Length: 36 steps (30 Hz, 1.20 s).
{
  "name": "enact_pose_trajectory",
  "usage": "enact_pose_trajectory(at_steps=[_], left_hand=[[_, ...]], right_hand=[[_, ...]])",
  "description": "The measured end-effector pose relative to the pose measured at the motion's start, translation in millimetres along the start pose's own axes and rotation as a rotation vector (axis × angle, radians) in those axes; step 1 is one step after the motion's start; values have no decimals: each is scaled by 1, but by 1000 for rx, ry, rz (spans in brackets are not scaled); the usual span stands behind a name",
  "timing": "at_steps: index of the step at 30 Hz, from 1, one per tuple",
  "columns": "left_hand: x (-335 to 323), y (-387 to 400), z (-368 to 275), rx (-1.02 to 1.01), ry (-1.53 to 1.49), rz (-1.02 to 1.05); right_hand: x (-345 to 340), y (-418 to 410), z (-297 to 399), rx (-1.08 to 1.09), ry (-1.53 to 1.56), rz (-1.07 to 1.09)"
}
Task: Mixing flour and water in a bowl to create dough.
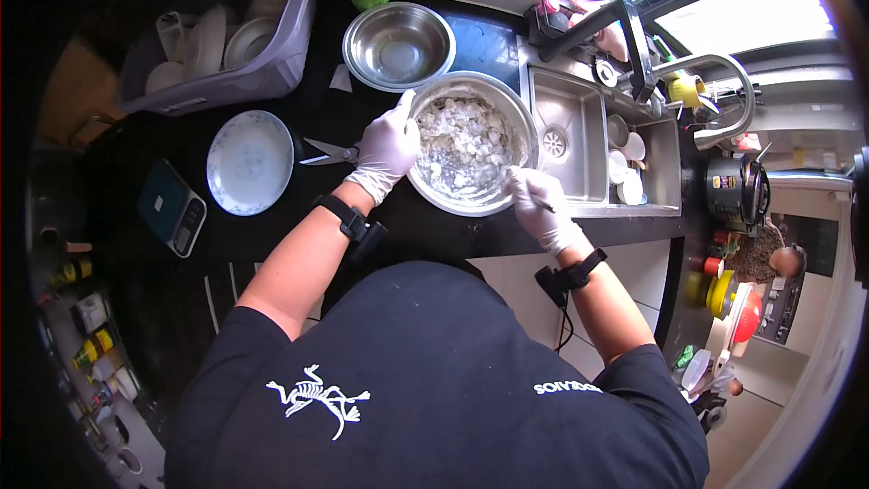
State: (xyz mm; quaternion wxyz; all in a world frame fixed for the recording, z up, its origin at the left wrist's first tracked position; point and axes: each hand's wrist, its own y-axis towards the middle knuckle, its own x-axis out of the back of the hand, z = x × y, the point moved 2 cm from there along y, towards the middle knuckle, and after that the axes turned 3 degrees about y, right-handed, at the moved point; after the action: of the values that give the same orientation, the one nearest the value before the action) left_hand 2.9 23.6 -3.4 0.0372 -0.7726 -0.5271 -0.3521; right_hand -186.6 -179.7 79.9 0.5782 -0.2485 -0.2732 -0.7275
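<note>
A stainless steel mixing bowl (529, 123) stands on the dark counter in front of me, beside the sink. Inside it lies a lumpy mass of pale pieces coated in white powder or paste (465, 129). My left hand (389, 142), in a white disposable glove, grips the bowl's left rim with the thumb on top. At the right front rim, my gloved right hand (542, 202) is closed around a thin utensil handle (543, 204); its working end cannot be made out. Open-bladed scissors (329, 152) lie just left of my left hand, their handles partly hidden behind it.
Another steel bowl (399, 46) stands behind. Leftward are a white patterned dish (250, 163), a digital kitchen scale (178, 210) and a greyish-purple plastic bin (271, 85) of dishes. A double sink (570, 170) with small bowls, a curved faucet (747, 98) and an electric cooker (730, 190) are rightward.
</note>
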Motion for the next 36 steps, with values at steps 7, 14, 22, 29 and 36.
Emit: enact_pose_trajectory(at_steps=[7, 14, 22, 29, 36], left_hand=[[2, 0, -2, 20, -20, 2], [2, 4, -6, 6, -26, 18], [1, 2, -7, 71, -32, -25], [3, 0, 0, 95, -25, -28], [-1, 3, 0, 42, -26, -28]], right_hand=[[1, -1, -13, 180, -144, -81], [-20, 66, -44, -15, 17, -250], [-59, 64, -9, 46, 171, -13], [-18, 22, 13, 178, -22, 96], [-33, 86, -50, 7, 273, -182]])
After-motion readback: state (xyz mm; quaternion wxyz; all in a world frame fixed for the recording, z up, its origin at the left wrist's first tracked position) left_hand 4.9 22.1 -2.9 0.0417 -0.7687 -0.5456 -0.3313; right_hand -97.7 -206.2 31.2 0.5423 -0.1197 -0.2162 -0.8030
